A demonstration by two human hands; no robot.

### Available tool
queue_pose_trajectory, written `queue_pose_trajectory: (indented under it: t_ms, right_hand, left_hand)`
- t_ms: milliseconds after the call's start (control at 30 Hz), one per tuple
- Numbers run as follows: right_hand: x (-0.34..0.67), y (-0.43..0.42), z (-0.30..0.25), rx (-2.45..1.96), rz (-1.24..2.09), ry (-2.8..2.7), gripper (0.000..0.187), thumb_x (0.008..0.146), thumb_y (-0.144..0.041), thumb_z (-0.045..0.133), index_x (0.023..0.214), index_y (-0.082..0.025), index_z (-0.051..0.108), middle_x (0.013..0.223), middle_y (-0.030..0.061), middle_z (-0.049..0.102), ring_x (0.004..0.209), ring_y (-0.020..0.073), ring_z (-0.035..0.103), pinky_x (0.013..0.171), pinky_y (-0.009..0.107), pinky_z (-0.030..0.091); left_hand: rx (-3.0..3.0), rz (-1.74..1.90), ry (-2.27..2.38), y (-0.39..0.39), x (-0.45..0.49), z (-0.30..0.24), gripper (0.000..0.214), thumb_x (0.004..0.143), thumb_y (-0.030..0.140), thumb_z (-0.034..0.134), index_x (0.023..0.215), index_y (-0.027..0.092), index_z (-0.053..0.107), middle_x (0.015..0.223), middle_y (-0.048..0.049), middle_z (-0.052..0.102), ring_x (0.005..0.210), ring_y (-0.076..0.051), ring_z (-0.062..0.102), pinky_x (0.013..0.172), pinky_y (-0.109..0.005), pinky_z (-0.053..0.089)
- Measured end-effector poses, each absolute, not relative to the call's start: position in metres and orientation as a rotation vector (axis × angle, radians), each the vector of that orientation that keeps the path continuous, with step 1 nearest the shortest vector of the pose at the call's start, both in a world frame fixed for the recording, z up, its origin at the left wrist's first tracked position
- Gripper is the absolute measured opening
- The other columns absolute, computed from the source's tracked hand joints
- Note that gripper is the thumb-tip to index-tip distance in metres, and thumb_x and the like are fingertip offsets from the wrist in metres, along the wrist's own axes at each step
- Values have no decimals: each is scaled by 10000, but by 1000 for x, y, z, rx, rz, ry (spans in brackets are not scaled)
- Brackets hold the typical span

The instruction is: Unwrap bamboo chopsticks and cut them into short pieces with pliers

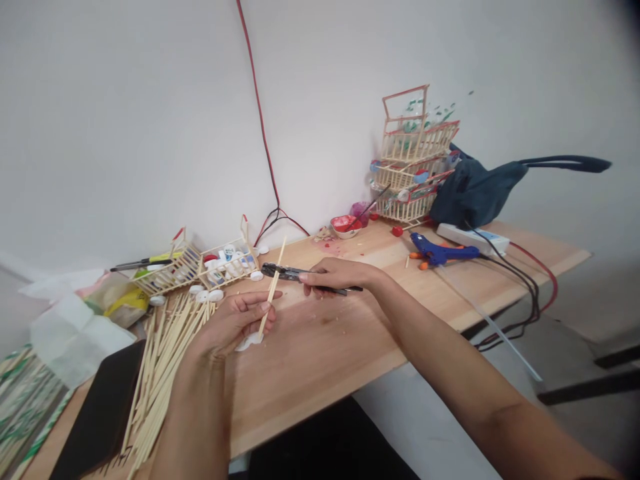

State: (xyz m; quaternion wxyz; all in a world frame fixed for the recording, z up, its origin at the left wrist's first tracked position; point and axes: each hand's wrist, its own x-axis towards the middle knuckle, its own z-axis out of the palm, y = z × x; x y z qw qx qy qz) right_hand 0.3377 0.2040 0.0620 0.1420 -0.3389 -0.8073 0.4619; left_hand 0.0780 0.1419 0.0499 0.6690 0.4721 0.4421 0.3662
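Hands: left (pixel 235 323) one stick (pixel 275 281), right (pixel 337 273) one pliers (pixel 286 272).

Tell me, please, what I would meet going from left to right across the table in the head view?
Tissue → stick bundle → left hand holding a stick → pliers → right hand → red bowl → glue gun → bag.
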Motion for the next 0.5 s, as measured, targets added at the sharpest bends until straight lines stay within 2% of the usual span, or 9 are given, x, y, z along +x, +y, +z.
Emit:
queue_pose_trajectory:
  t_ms: [333, 500]
  right_hand:
    - [337, 198, 70, -1098, 1149, -2394, 667, 817, -732, 455, 851, -115, 706, 633, 29, 602, 538, 102, 523, 496, 207, 354]
    - [336, 199, 66, -1114, 1063, -2412, 599, 801, -701, 506, 774, -126, 672, 644, 32, 628, 560, 108, 521, 514, 213, 332]
  left_hand:
    - [1079, 803, 1007, 142, 78, 50, 480, 613, 305, 867, 1032, 117, 727, 660, -36, 666, 541, -116, 589, 506, -221, 466]
    - [1094, 789, 1029, 143, 76, 48, 484, 625, 304, 859, 1042, 105, 718, 658, -48, 668, 549, -131, 589, 505, -240, 474]
